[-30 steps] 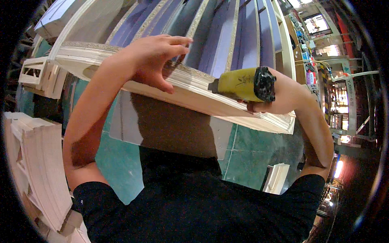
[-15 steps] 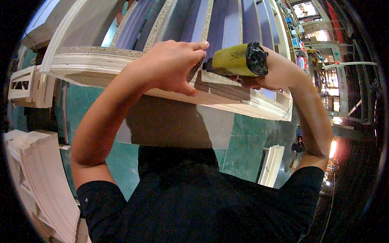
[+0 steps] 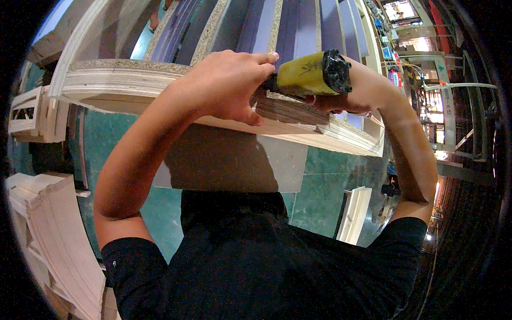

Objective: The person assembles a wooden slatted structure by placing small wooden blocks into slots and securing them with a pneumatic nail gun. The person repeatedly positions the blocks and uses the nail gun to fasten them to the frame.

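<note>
A layered wooden frame (image 3: 122, 80) with slats stands in front of me. My left hand (image 3: 224, 80) grips its near edge, thumb down over the front face and fingers stretched along the top. My right hand (image 3: 360, 88) is closed round the handle of a yellow and black nail gun (image 3: 304, 74), which lies sideways above the same edge. The tool's black nose points left, close to my left fingertips. Its handle and trigger are mostly hidden under the yellow body, and the exact nose contact cannot be made out.
Chipboard-edged slats (image 3: 274, 26) with bluish panels between them run away from me. A grey board (image 3: 229, 160) lies below the frame on the green floor (image 3: 330, 197). Pale wooden pieces (image 3: 58, 229) stand at the left, and another (image 3: 356, 213) at the lower right.
The nail gun and my right hand have shifted slightly up and left, so its nose sits nearer my left fingers. The left hand keeps its place on the edge.
</note>
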Demonstrator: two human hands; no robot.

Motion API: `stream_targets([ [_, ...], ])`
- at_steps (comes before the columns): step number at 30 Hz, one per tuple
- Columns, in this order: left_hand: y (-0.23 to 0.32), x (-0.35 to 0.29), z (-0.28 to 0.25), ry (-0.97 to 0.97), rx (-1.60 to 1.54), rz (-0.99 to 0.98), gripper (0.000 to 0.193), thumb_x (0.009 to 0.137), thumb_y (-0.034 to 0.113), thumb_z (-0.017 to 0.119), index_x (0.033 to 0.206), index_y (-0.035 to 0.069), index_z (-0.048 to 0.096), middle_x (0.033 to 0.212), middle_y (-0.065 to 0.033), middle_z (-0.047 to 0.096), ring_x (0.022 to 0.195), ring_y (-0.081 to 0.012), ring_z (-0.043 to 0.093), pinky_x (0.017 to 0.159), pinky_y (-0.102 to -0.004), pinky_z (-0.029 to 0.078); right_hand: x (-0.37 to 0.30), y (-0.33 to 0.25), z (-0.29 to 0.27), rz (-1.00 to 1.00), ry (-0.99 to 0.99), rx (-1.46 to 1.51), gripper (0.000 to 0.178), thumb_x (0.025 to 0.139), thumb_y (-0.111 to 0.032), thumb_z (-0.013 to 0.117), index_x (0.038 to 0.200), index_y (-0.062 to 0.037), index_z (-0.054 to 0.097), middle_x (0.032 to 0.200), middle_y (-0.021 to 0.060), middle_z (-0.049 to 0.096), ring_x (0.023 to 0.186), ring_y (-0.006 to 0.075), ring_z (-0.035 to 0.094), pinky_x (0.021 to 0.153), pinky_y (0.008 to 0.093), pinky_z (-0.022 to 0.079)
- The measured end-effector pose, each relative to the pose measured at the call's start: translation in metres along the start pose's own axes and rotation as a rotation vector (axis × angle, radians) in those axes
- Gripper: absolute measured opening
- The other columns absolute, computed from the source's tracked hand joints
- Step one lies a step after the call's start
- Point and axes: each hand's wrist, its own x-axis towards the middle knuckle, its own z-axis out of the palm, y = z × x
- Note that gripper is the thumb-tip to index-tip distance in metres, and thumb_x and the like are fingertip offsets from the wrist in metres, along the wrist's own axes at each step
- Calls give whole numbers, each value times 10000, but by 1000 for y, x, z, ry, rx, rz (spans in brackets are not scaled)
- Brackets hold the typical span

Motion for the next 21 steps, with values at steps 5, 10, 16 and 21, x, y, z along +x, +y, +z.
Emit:
stream_targets([
  [5,-1,0,0,-4,-2,-13,738,616,361,884,1196,-29,649,1456,-159,544,1110,-373,660,934,-444,551,-4,-6,0,-55,-6,-25,514,783,-75,831,1254,-35,627,885,29,703,681,99,597,592,270,500],
  [10,0,0,-2,-63,-32,-63,861,567,378,917,1282,20,597,1512,-134,494,1207,-386,606,998,-452,526,-4,-1,2,-191,29,-71,537,772,-128,852,1246,-32,620,898,37,700,706,106,604,618,275,514],
  [16,2,2,-8,-90,-43,-78,879,571,403,926,1292,17,605,1523,-130,484,1220,-387,600,1001,-444,523,-18,7,8,-37,50,-30,599,693,-134,849,1242,-61,620,1029,40,714,878,146,623,799,315,533],
  [21,-1,-3,-4,-50,-44,-74,897,570,402,931,1304,3,603,1525,-132,481,1230,-384,596,1001,-432,523,-39,14,16,-50,-106,-120,603,703,-159,862,1228,-33,595,1026,86,710,915,180,660,831,332,538],
])
